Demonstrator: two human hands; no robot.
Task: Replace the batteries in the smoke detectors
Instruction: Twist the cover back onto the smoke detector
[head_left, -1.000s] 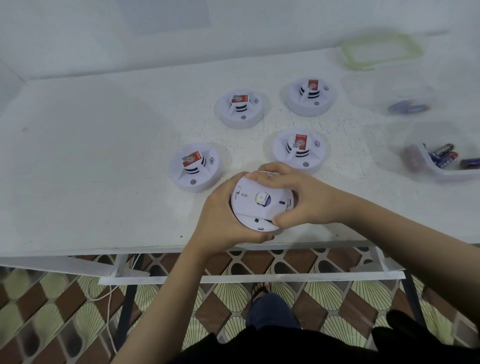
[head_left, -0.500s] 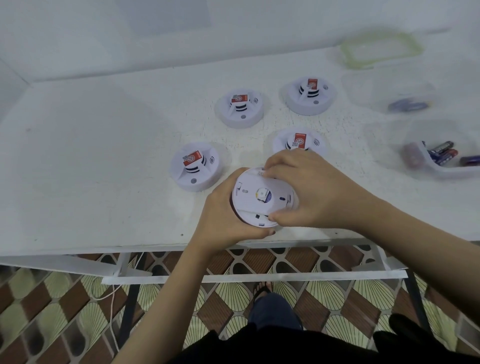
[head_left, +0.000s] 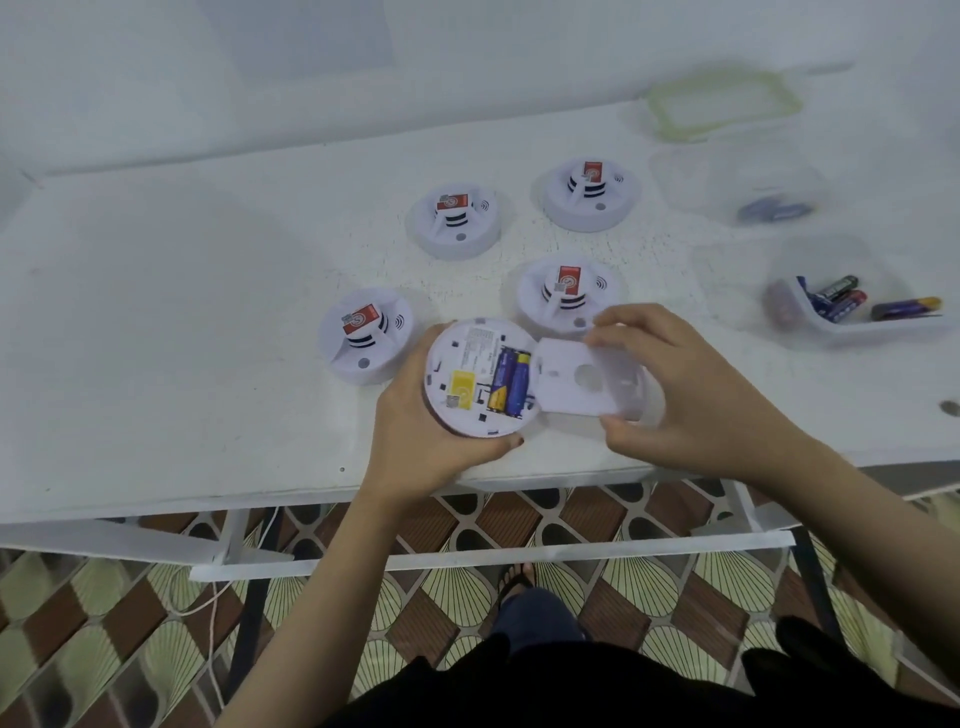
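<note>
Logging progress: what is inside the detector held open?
Two purple-and-yellow batteries lie side by side in the detector, beside a yellow label. The cover in the right hand overlaps its right edge, hiding anything there.

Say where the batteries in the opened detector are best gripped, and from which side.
Probably by their yellow ends, from straight above the open back. The batteries lie side by side, sunk in a recess of the detector, so their long sides are hardly exposed. The left hand grips the detector; the right hand, holding the cover, would have to be freed first.
</note>
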